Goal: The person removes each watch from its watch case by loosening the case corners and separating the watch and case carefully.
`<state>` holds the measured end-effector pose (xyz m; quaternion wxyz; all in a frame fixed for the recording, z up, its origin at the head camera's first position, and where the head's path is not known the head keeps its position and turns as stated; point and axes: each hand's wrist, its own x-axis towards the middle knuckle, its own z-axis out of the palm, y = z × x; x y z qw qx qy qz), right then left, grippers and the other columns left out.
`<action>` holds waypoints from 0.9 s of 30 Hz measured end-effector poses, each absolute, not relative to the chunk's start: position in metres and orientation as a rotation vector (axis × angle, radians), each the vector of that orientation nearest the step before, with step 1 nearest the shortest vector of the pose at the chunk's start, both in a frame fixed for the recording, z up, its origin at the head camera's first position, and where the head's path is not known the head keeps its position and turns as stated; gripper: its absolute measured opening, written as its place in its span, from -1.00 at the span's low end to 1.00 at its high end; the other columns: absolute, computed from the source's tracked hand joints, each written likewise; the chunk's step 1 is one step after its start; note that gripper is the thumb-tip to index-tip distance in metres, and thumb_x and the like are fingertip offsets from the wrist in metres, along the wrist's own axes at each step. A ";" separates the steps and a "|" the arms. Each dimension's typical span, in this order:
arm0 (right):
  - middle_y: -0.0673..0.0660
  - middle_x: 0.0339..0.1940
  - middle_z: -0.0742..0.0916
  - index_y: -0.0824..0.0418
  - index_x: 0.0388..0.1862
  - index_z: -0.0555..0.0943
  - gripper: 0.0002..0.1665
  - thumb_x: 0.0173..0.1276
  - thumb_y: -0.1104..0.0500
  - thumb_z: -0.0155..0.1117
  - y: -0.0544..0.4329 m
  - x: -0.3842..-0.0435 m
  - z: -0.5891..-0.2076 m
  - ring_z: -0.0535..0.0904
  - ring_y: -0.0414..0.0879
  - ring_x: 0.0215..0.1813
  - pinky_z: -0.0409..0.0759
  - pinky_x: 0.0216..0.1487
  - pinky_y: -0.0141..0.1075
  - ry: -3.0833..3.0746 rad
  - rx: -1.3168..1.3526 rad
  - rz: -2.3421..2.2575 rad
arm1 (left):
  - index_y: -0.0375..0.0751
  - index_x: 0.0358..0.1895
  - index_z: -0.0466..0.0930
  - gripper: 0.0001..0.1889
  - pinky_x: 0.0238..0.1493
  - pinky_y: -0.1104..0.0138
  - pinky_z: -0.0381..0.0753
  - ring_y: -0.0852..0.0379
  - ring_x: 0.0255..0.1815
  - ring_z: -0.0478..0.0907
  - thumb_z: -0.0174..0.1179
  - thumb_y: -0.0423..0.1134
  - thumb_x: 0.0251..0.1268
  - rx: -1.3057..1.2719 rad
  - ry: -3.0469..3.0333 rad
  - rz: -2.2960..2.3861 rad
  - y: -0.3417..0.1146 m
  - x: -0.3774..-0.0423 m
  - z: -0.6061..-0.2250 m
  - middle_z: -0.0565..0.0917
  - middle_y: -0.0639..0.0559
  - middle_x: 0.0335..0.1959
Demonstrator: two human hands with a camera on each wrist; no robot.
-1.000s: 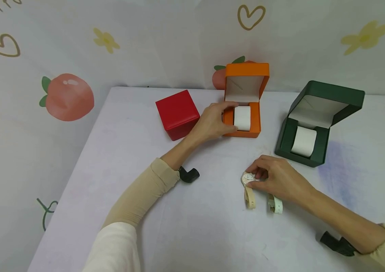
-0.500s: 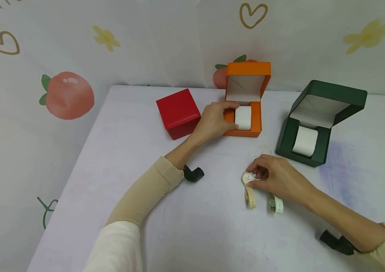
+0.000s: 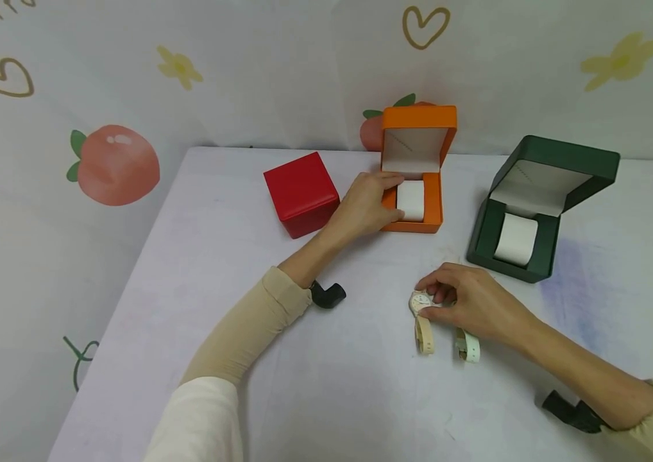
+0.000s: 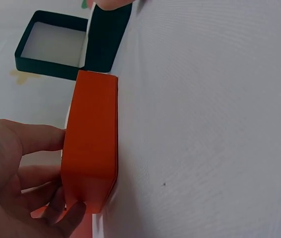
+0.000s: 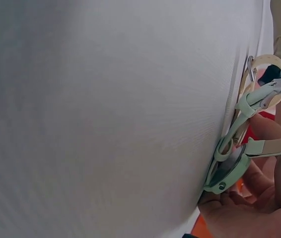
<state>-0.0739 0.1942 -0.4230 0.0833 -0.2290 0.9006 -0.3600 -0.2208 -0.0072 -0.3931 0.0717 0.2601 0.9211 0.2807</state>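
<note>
In the head view, my left hand point(image 3: 361, 208) reaches into the orange watch box point(image 3: 433, 199), whose lid stands up. Its thumb and forefinger grip the left end of the white watch cushion point(image 3: 411, 200). Other fingers of that hand lie against the orange box's side point(image 4: 93, 134) in the left wrist view. On the table, my right hand point(image 3: 471, 298) pinches a cream wristwatch point(image 3: 421, 303) by its round dial, thumb in front and forefinger behind. Beneath the palm lies a mint-green wristwatch point(image 3: 467, 346), mostly hidden from above. The right wrist view shows the green watch's case point(image 5: 230, 171) side-on.
A closed red box point(image 3: 302, 192) sits left of the orange one, beside my left wrist. To the right stands a green watch box point(image 3: 540, 250), lid raised, with a white cushion point(image 3: 516, 239) inside. A patterned cloth backdrop point(image 3: 280, 77) borders the table's far edge.
Both hands stay nearly in place. The left forearm has shifted slightly to the right, while the boxes and watches keep their positions.
</note>
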 end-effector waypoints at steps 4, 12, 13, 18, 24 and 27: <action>-0.16 -0.40 0.60 0.09 -0.12 0.73 -0.64 0.07 0.14 0.61 0.194 -0.074 -0.422 0.52 -0.28 -0.33 0.55 -0.31 -0.42 2.684 -0.699 -1.073 | -0.24 0.36 0.47 -0.38 0.32 0.38 0.35 0.04 0.29 0.40 0.37 -0.18 0.22 0.818 2.781 0.789 -0.009 -0.221 -0.392 0.52 0.00 0.33; -0.19 -0.41 0.60 0.09 -0.10 0.72 -0.69 0.15 0.15 0.55 0.196 -0.075 -0.419 0.52 -0.29 -0.33 0.55 -0.33 -0.42 2.668 -0.709 -1.072 | -0.24 0.36 0.47 -0.39 0.37 0.37 0.29 0.07 0.30 0.40 0.37 -0.20 0.24 0.841 2.768 0.819 -0.010 -0.220 -0.391 0.53 -0.03 0.31; -0.19 -0.41 0.60 0.09 -0.10 0.72 -0.69 0.16 0.15 0.55 0.196 -0.075 -0.419 0.52 -0.29 -0.33 0.55 -0.33 -0.42 2.666 -0.707 -1.069 | -0.25 0.36 0.47 -0.39 0.37 0.37 0.29 0.06 0.31 0.40 0.37 -0.20 0.24 0.831 2.765 0.825 -0.010 -0.220 -0.391 0.53 -0.03 0.32; -0.19 -0.42 0.60 0.09 -0.10 0.72 -0.70 0.18 0.14 0.53 0.197 -0.076 -0.418 0.52 -0.29 -0.33 0.55 -0.34 -0.42 2.658 -0.695 -1.067 | -0.23 0.36 0.47 -0.40 0.36 0.39 0.31 0.06 0.31 0.39 0.36 -0.20 0.25 0.814 2.756 0.852 -0.011 -0.220 -0.391 0.53 -0.02 0.32; -0.19 -0.42 0.61 0.09 -0.09 0.72 -0.71 0.19 0.13 0.52 0.198 -0.076 -0.417 0.52 -0.30 -0.33 0.55 -0.33 -0.41 2.655 -0.695 -1.058 | -0.22 0.37 0.46 -0.40 0.34 0.40 0.33 0.07 0.30 0.39 0.35 -0.21 0.26 0.803 2.735 0.875 -0.013 -0.219 -0.388 0.51 -0.01 0.33; -0.19 -0.41 0.61 0.09 -0.09 0.72 -0.71 0.20 0.13 0.52 0.198 -0.077 -0.416 0.53 -0.31 -0.33 0.56 -0.33 -0.41 2.658 -0.700 -1.055 | -0.20 0.38 0.45 -0.40 0.33 0.40 0.35 0.08 0.30 0.39 0.35 -0.21 0.27 0.802 2.724 0.879 -0.014 -0.217 -0.387 0.50 -0.01 0.34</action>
